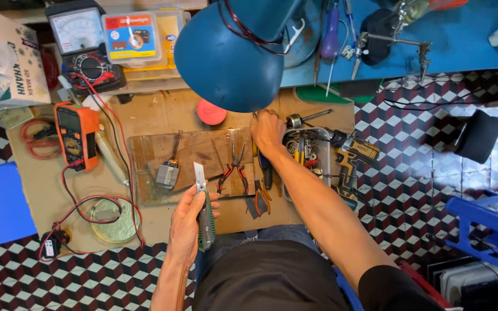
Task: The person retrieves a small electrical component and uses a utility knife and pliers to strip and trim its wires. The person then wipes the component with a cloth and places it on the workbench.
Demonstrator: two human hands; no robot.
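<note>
Knife (204, 210) sits in the left hand (188, 222), fingers (213, 201) wrapped round its green handle, blade out and aimed away over the wooden board (203, 151) on the tabletop (47, 196); with the blade bared, a slip could nick the right arm close beside it, or the red leads (127, 201) nearby; right hand (267, 131) reaches under the blue lamp (226, 55) to the tool tray (324, 151); whether its fingers grip anything I cannot tell; handle looks worn, blade short and pale.
</note>
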